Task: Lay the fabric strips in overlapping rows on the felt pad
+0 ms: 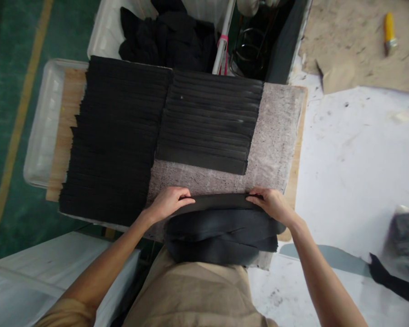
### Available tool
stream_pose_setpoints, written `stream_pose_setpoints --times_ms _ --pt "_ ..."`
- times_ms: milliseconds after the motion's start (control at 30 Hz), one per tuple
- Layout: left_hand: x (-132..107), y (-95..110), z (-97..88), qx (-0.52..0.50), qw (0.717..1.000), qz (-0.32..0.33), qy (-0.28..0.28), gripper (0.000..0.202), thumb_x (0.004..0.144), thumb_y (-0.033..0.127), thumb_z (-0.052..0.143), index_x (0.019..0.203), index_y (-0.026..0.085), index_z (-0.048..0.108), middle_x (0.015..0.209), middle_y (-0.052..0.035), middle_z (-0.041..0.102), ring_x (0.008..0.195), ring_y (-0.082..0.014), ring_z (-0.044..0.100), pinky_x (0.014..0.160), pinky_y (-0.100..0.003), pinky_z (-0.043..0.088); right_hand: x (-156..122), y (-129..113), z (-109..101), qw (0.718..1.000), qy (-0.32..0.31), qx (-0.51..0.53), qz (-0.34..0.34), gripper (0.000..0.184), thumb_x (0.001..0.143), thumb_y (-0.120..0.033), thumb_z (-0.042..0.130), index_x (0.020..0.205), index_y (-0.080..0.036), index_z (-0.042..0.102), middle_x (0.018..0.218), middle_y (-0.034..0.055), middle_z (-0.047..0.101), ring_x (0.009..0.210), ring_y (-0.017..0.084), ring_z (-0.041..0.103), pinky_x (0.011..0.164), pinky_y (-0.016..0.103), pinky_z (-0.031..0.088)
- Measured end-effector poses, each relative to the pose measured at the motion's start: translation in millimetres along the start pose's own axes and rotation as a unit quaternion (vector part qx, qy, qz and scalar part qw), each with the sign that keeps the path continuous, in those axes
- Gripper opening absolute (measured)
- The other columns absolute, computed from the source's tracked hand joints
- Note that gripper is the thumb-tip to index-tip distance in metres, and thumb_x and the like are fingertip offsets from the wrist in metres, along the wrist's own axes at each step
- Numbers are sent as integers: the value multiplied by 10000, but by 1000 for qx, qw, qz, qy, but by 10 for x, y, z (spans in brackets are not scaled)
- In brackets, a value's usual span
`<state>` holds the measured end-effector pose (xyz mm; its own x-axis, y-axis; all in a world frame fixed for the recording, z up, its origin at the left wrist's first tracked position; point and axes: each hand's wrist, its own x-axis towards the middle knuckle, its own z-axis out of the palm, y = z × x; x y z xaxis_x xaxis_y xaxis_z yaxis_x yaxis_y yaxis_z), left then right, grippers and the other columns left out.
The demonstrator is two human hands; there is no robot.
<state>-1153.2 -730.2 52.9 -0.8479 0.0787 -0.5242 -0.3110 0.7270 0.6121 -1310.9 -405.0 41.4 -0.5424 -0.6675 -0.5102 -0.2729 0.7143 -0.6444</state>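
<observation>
My left hand pinches one end of a black fabric strip. The strip's other end is pinched in my right hand, so it runs straight between them. Just below it, against my body, lies a folded pile of black fabric pieces. Above my hands a stack of overlapping black strips lies in rows on a grey, rough-surfaced board. Beside it to the left is a larger block of overlapping black strips.
A white bin with black cloth stands at the back, by a metal pole. On the right, a white table bears brown paper, a yellow-handled brush and a clear bag.
</observation>
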Motion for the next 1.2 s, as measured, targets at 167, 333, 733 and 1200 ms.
stream_pose_setpoints --times_ms 167,333,733,1200 --pt "40 -198 -247 -29 998 -5 -61 184 808 385 637 738 217 663 717 6 664 659 -161 596 596 -240 374 3 103 -49 996 6 88 32 283 839 -491 572 836 -223 665 697 -9 661 606 156 604 559 250 452" --pt "23 -366 -506 -115 992 -55 26 261 792 453 630 783 197 683 745 -13 672 687 -172 602 627 -251 438 78 76 -16 957 31 263 118 411 751 -601 640 760 -191 611 538 -38 536 441 124 510 400 228 414" --pt "244 -739 -686 -201 923 -151 293 266 699 423 713 725 170 636 593 29 554 462 -87 482 471 -207 375 472 -154 24 950 148 260 86 477 728 -652 649 632 -200 528 432 -25 526 400 120 465 430 241 347" --pt "384 -876 -753 -79 902 -165 390 277 691 437 715 688 167 652 585 16 605 552 -114 540 551 -213 404 577 -159 69 974 189 92 90 481 823 -655 501 636 -212 522 445 -19 522 453 144 491 519 261 344"
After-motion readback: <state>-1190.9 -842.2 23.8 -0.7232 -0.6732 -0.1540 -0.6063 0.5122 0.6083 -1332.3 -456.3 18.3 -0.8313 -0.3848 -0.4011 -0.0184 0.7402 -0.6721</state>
